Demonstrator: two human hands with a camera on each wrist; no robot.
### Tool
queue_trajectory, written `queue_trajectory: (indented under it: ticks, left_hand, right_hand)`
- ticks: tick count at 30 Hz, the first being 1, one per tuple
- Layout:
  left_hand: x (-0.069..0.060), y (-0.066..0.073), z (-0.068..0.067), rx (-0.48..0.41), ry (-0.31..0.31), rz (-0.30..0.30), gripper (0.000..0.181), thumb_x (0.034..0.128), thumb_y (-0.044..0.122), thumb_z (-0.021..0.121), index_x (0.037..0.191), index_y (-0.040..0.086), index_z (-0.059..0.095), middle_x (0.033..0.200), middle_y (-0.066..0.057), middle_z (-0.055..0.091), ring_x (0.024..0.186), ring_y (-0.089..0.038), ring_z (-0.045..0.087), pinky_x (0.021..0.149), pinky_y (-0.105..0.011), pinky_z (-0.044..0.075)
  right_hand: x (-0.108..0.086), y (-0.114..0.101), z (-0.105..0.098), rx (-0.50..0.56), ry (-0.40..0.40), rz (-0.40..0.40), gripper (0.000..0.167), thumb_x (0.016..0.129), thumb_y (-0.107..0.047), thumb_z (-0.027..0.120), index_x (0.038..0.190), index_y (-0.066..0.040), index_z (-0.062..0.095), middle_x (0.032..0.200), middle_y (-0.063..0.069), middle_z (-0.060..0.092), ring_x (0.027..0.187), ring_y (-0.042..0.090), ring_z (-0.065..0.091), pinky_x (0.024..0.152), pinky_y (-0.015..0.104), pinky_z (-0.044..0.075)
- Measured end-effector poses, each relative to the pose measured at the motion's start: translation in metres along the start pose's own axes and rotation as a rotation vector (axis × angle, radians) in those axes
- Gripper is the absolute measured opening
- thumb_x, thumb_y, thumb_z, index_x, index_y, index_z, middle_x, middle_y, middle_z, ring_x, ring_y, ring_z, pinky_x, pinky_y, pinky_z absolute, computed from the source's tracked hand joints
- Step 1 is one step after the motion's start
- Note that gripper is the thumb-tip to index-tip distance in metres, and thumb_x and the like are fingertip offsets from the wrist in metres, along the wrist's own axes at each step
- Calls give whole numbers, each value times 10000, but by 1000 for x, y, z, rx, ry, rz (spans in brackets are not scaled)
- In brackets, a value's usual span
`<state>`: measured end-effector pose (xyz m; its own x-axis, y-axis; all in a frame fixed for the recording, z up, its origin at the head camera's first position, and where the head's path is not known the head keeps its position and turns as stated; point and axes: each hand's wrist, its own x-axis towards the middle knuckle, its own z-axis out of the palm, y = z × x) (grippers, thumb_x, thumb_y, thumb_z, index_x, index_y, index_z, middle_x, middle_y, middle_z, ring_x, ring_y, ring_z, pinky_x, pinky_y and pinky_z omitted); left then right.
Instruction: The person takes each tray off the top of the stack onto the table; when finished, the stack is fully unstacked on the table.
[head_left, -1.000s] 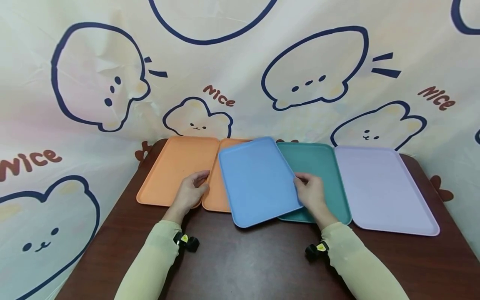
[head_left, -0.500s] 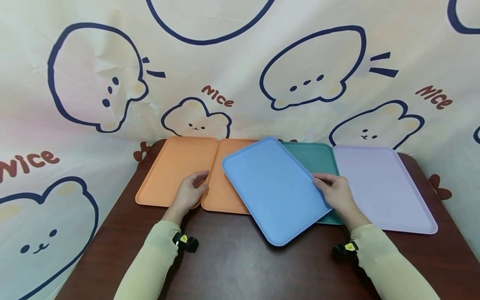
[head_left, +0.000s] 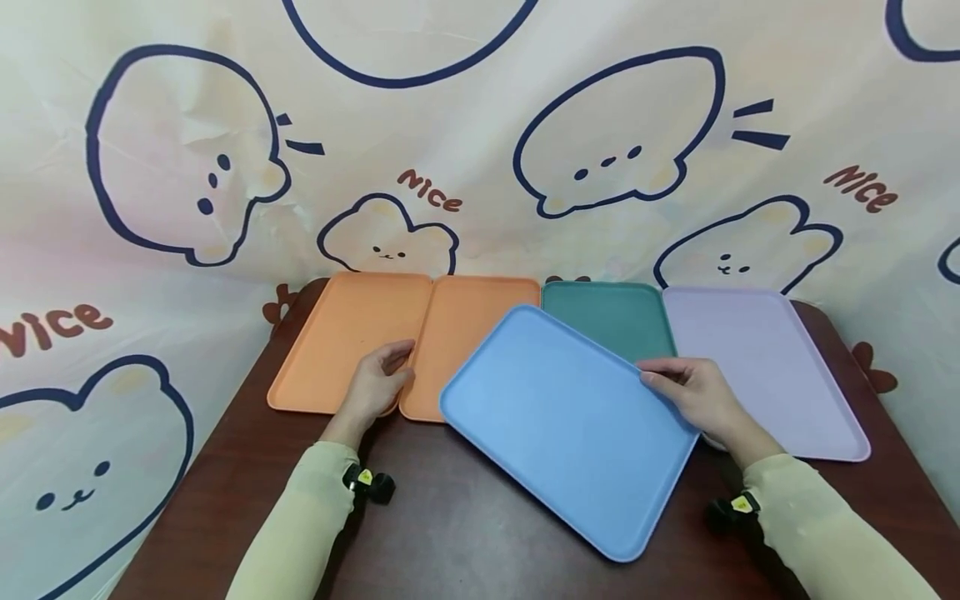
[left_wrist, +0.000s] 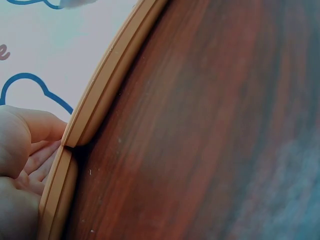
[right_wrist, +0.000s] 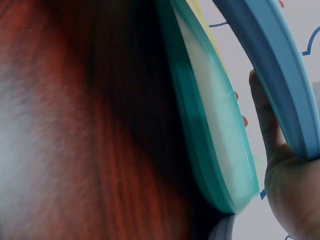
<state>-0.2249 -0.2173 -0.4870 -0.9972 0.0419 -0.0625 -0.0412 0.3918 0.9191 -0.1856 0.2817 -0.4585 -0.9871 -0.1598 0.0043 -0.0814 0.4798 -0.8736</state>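
My right hand [head_left: 701,396] pinches the right edge of a light blue tray [head_left: 562,433], thumb on top and fingers beneath. Held above the table, the blue tray is turned askew and hides the front of a green tray [head_left: 611,312] plus a corner of the right-hand orange tray [head_left: 480,321]. In the right wrist view, a gap separates the blue tray [right_wrist: 280,65] from the green tray [right_wrist: 200,135]. My left hand [head_left: 375,383] rests with loosely bent fingers at the seam between that orange tray and the left-hand orange tray [head_left: 356,321].
A lilac tray [head_left: 765,375] ends the row at the right, beside the green one. All stand along the back of a dark brown wooden table [head_left: 450,525]. Behind it hangs a cloth [head_left: 480,108] printed with cartoon bears.
My right hand has moved right and toward me, carrying the blue tray. The tray has turned, exposing more of the right-hand orange tray. My left hand stays put.
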Motion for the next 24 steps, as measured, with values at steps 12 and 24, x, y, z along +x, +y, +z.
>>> queue_trajectory:
  ticks: [12,24]
  left_hand:
    - [1,-3,-1,-32,-12,14,520,1038,-58,587,1554,-49,518,1614,-270,517,1548,-418,462,1284,-542,385]
    - [1,-2,-1,-29,-13,15,520,1038,-60,591,1553,-52,518,1613,-272,517,1546,-417,465,1284,-539,386]
  right_hand:
    - [-15,-10,12,-50,-170,-188,204,1024,-52,716,1191,26,803,1130,213,811,885,6,733,725,241,622]
    - [-19,-3,36,-30,-313,-378,201,1010,9,706,1172,-26,820,1110,131,829,967,47,757,776,254,632]
